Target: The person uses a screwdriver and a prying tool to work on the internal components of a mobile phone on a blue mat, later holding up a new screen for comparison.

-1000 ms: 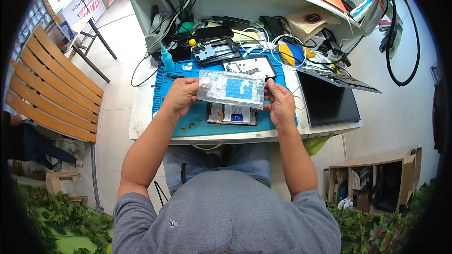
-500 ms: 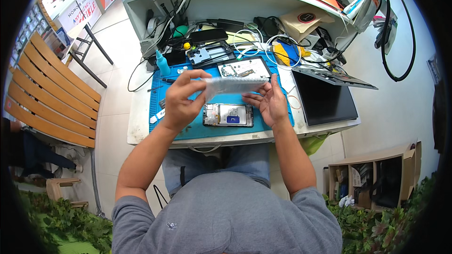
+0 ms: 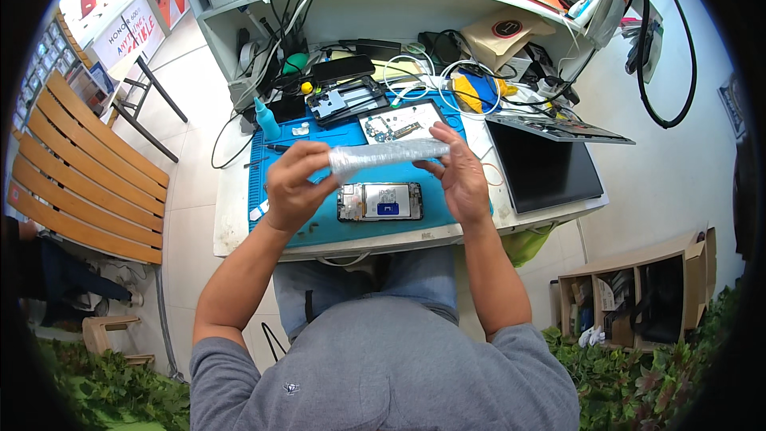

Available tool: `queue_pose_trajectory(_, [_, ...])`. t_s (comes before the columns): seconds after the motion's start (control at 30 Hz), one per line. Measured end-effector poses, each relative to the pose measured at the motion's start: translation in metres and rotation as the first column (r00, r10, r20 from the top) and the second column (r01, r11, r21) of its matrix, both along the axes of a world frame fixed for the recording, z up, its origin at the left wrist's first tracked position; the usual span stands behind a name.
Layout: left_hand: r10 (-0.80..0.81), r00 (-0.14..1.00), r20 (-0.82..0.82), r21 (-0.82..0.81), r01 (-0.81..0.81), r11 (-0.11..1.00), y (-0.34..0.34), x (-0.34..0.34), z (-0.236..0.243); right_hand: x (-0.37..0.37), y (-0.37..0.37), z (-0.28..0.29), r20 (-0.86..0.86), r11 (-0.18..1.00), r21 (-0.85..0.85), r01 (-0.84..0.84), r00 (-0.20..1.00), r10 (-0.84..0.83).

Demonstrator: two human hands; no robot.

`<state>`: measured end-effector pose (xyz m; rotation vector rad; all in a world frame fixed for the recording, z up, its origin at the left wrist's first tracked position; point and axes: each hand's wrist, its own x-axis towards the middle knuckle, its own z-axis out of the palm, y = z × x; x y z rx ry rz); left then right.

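Note:
A flat, shiny silvery package (image 3: 389, 156), apparently wrapped in bubble wrap, is held up between my hands above the blue work mat (image 3: 319, 227). My left hand (image 3: 297, 183) pinches its left end between thumb and fingers. At the other end, my right hand (image 3: 461, 175) has its thumb and fingers around the package's edge. Below it on the mat lies an opened phone (image 3: 380, 202) with its battery and inner parts exposed. Behind the package, a white tray (image 3: 399, 123) carries small phone parts. What the wrapping contains cannot be made out.
A blue squeeze bottle (image 3: 266, 121) stands at the mat's left. Dark phone frames (image 3: 349, 100) and tangled cables (image 3: 431, 72) fill the back. To the right lies an opened laptop-like device (image 3: 546, 164). A shelf (image 3: 383, 12) overhangs the desk's rear.
The package has tilted so more of its wrapped face shows, and it sits slightly further left and lower. My right fingers have closed onto its right end. The whole view has shifted a little.

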<state>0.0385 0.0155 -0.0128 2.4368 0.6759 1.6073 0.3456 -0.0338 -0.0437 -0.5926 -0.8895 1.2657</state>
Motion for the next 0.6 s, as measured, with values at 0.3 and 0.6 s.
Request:
queue_pose_trajectory(0.3, [0.067,0.949,0.309,-0.826,0.233,0.514,0.004,0.001,-0.019,0.011,0.021,0.012,0.450,0.924,0.015,0.382,0.823,-0.348])
queue_pose_trajectory(0.6, [0.243,0.873,0.422,-0.902,0.378,0.208,0.007,-0.013,-0.009,0.051,0.029,-0.008,0.632,0.786,0.125,0.606,0.562,-0.534])
